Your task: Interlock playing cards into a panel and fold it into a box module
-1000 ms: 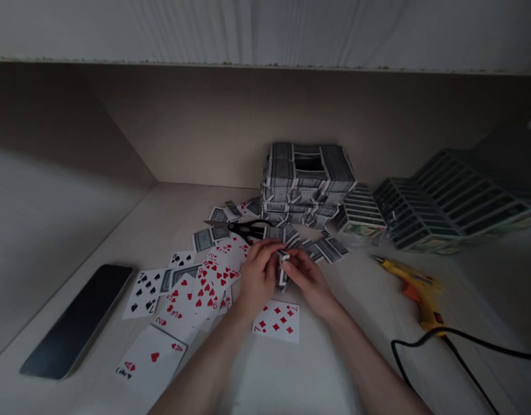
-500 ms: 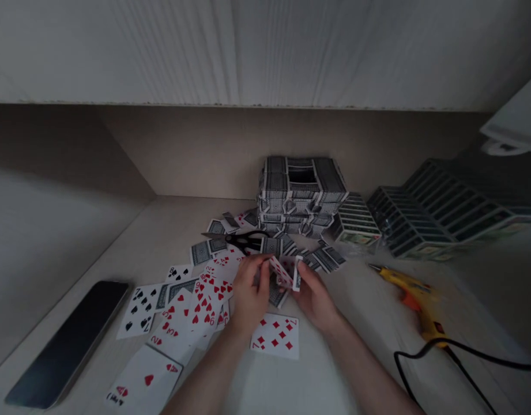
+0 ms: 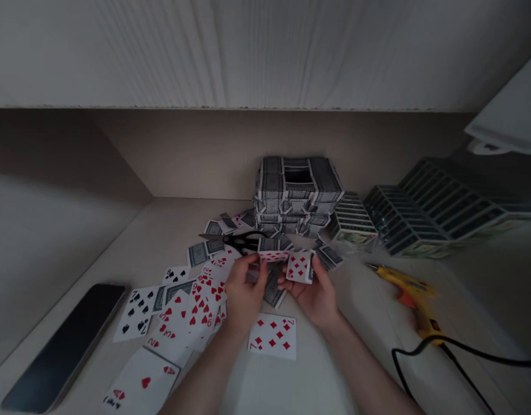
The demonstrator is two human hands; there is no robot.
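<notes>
Between the thumb and fingers of my left hand is a folded playing card with red diamonds. My right hand pinches another folded playing card, its diamond face toward me and one edge bent to show the patterned back. The two cards are close together; whether they touch I cannot tell. Below my hands a seven of diamonds lies flat on the table. Beyond them stands a box-like structure built of folded cards, with a rectangular opening on top.
Loose playing cards spread out at the left, near a dark phone. Black-handled scissors lie among cards. A yellow glue gun with a black cord rests at right, before several striped card packs.
The two folded cards have come apart, one now in each hand. My right hand's card has turned its diamond face toward me. The view has shifted slightly.
</notes>
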